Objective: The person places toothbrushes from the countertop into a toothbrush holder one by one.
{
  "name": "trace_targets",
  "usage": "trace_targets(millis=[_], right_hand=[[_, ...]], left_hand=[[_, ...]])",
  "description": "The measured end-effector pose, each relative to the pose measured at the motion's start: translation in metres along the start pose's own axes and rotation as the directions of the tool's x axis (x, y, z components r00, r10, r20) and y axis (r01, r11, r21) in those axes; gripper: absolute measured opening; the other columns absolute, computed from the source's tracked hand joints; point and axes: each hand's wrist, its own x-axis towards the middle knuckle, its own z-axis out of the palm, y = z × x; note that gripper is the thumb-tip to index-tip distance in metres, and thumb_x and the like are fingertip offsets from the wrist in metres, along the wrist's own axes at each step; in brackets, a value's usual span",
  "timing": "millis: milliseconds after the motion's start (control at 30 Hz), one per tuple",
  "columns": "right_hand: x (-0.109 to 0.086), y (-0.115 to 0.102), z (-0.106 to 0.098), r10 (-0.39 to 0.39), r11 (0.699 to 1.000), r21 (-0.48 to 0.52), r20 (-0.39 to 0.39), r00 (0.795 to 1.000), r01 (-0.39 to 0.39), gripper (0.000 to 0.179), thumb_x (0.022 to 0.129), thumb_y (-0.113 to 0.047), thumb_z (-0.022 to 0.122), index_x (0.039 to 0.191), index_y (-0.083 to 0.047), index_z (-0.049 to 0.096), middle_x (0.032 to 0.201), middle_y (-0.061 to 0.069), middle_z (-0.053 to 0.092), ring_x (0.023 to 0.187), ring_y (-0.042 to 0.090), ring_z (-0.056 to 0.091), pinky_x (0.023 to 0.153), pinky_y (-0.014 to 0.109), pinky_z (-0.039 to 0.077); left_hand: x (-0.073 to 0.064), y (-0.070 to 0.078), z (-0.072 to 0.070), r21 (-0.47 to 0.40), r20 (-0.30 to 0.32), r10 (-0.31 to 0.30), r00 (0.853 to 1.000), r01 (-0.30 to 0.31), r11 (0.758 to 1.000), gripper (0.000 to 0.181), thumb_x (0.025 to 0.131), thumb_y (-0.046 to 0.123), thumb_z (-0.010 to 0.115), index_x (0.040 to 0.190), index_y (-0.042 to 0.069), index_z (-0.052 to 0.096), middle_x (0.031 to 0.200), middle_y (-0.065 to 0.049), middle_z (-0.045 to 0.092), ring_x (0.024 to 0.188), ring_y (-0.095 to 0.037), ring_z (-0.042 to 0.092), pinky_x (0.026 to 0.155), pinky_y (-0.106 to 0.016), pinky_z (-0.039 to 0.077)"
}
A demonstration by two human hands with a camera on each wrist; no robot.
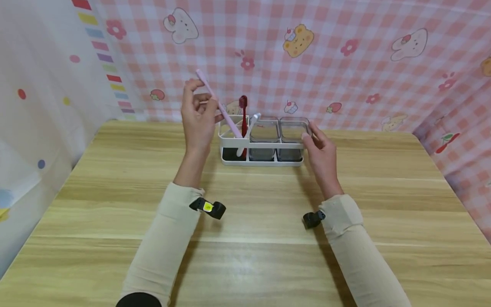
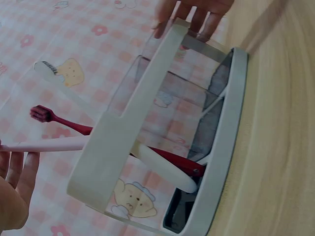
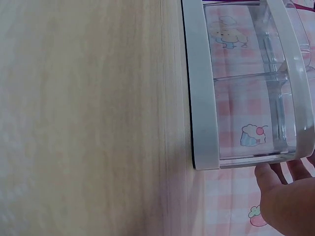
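A white toothbrush holder with clear cups stands at the back of the table. In its left compartment a red toothbrush and a white toothbrush lean, heads up. My left hand pinches a slim pink toothbrush between thumb and fingers. It slants, its lower end at the holder's left compartment; no bristles show on it. At the holder's right end my right hand grips the side, thumb in front and fingers behind. The left wrist view shows the pink handle beside the red brush.
The holder rests on a wooden table, close to its back edge. Behind hangs a pink checked curtain with cartoon animals. A white dotted curtain lines the left side. A black round object shows at the bottom edge.
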Motion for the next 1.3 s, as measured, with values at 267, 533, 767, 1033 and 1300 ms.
trace_targets(millis=[267, 533, 767, 1033, 1300], right_hand=[[-0.002, -0.001, -0.001, -0.005, 1.000, -0.003, 0.003, 1.000, 0.005, 0.047, 0.103, -0.025, 0.061, 0.148, -0.016, 0.053, 0.152, -0.002, 0.050, 0.130, 0.018, 0.053, 0.103, 0.031, 0.048], [0.000, 0.001, -0.002, 0.005, 1.000, -0.022, -0.001, 1.000, -0.005, 0.048, 0.103, -0.028, 0.060, 0.149, -0.017, 0.052, 0.152, -0.002, 0.050, 0.129, 0.018, 0.053, 0.105, 0.034, 0.047], [0.001, 0.001, -0.002, 0.008, 1.000, -0.028, 0.000, 1.000, -0.008, 0.051, 0.103, -0.030, 0.060, 0.151, -0.015, 0.050, 0.153, -0.002, 0.049, 0.130, 0.017, 0.052, 0.107, 0.035, 0.047], [0.001, 0.002, -0.002, 0.005, 1.000, -0.026, 0.003, 1.000, -0.005, 0.051, 0.103, -0.030, 0.060, 0.151, -0.015, 0.049, 0.153, -0.002, 0.049, 0.130, 0.017, 0.052, 0.107, 0.035, 0.047], [0.001, 0.002, -0.001, 0.005, 1.000, -0.028, 0.008, 1.000, -0.005, 0.052, 0.103, -0.030, 0.060, 0.151, -0.014, 0.049, 0.153, -0.001, 0.049, 0.130, 0.018, 0.052, 0.107, 0.036, 0.046]], left_hand=[[-0.004, -0.003, 0.003, 0.064, 0.019, 0.017, 1.000, -0.018, 0.998, 0.032, 0.097, -0.001, 0.055, 0.127, 0.011, 0.055, 0.099, -0.007, 0.057, 0.083, -0.018, 0.060, 0.068, -0.033, 0.062], [-0.005, -0.005, 0.005, 0.104, 0.042, 0.046, 0.998, -0.050, 0.993, 0.032, 0.098, 0.000, 0.054, 0.127, 0.011, 0.055, 0.099, -0.007, 0.057, 0.083, -0.018, 0.059, 0.068, -0.034, 0.062], [-0.009, -0.011, 0.007, 0.139, 0.067, 0.055, 0.996, -0.064, 0.988, 0.031, 0.099, 0.001, 0.054, 0.129, 0.011, 0.054, 0.101, -0.012, 0.056, 0.083, -0.019, 0.058, 0.068, -0.032, 0.062], [-0.013, -0.020, 0.008, 0.210, 0.073, 0.104, 0.992, -0.118, 0.971, 0.032, 0.098, 0.001, 0.054, 0.129, 0.006, 0.054, 0.100, -0.008, 0.058, 0.085, -0.018, 0.058, 0.067, -0.037, 0.062], [-0.017, -0.027, 0.010, 0.279, 0.109, 0.236, 0.966, -0.258, 0.925, 0.029, 0.096, -0.003, 0.056, 0.125, 0.000, 0.054, 0.101, -0.022, 0.063, 0.089, -0.024, 0.060, 0.085, -0.028, 0.051]])
